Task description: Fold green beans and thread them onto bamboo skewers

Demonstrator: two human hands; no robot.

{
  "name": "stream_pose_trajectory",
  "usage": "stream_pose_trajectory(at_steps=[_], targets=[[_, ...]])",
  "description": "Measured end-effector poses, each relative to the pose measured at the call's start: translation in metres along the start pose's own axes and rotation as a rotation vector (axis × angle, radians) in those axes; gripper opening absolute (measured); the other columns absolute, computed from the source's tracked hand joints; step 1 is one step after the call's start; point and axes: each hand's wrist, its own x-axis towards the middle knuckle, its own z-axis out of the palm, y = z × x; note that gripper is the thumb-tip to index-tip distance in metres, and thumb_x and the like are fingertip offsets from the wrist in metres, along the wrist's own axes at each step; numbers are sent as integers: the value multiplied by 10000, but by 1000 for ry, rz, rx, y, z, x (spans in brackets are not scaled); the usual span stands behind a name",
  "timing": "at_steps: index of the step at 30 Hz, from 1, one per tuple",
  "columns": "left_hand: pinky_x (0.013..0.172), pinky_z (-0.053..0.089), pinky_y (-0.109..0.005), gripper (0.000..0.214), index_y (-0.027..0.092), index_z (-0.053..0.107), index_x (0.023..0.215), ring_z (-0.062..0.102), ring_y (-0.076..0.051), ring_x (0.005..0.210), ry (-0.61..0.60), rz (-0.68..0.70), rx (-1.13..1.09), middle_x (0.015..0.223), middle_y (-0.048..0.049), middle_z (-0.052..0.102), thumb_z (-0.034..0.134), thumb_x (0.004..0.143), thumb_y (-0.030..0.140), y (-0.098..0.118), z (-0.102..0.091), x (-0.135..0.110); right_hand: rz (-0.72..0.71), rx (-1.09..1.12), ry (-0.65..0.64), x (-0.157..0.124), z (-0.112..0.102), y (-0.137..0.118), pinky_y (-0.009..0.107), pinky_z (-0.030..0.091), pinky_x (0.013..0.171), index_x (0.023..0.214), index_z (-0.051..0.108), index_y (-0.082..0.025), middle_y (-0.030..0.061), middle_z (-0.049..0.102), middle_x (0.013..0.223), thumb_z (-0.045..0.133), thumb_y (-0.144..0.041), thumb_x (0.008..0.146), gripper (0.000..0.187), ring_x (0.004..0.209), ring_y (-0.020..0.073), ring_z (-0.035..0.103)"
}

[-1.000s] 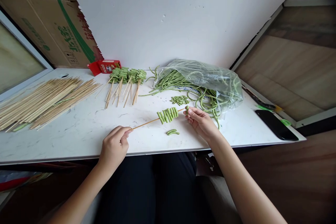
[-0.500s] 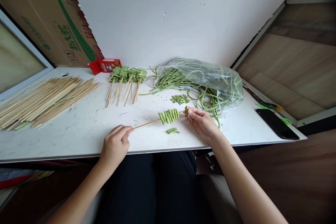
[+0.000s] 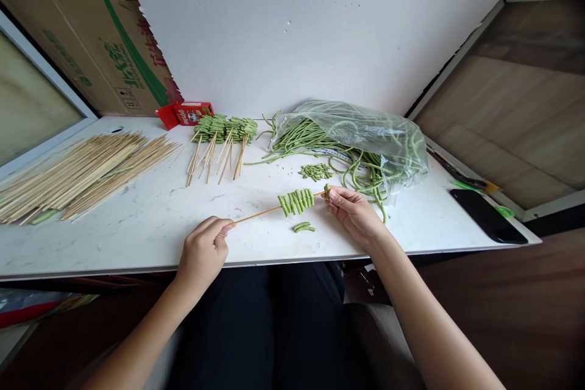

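Note:
My left hand (image 3: 205, 248) is closed around the lower end of a bamboo skewer (image 3: 257, 215), which slants up to the right above the table. Several cut green bean pieces (image 3: 296, 202) sit side by side across the skewer near its far end. My right hand (image 3: 351, 212) pinches one more bean piece (image 3: 326, 191) between thumb and fingers at the skewer's tip. Whether the tip has gone into that piece is too small to tell. Loose bean pieces (image 3: 304, 227) lie on the table below the skewer.
Bare skewers (image 3: 91, 173) lie heaped at the left. Finished bean skewers (image 3: 226, 128) are stacked by a red box (image 3: 194, 113). A small pile of cut beans (image 3: 315, 171) lies before a plastic bag (image 3: 365, 128) of long beans. A black phone (image 3: 488, 216) rests at the right.
The whole view has shifted slightly. Both hands, the skewer and the pinched bean piece hold nearly the same positions relative to each other.

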Motion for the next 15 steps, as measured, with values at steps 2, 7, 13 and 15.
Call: stream_pose_trajectory(at_steps=[2,7,13,15], targets=[[747,543,-258,346,176,742,911,709,-161,789,0,-5,1,848,-27,745,430,924,26,0,0,0,-5,1,5,0,0,0,264,448,705,865,828,-230,15,705,890,960,-401,747,246,740,112,522],[719,536,-257,339,184,742,897,697,-156,752,5,-13,7,835,-22,745,438,936,39,-1,-1,-1,1,11,66,-1,2,1,276,454,699,909,854,-233,23,719,899,985,-393,704,290,737,114,530],[725,540,-257,332,183,750,910,717,-162,792,6,0,21,882,-25,774,449,944,45,-3,0,-3,-18,7,126,-2,7,2,296,445,680,872,858,-230,21,704,830,1000,-423,660,319,701,114,510],[720,540,-257,329,184,751,905,714,-158,774,9,-4,27,877,-20,776,454,943,47,-2,0,-2,-31,7,124,-3,9,1,303,443,679,847,853,-231,19,699,813,1001,-434,651,319,697,118,506]])
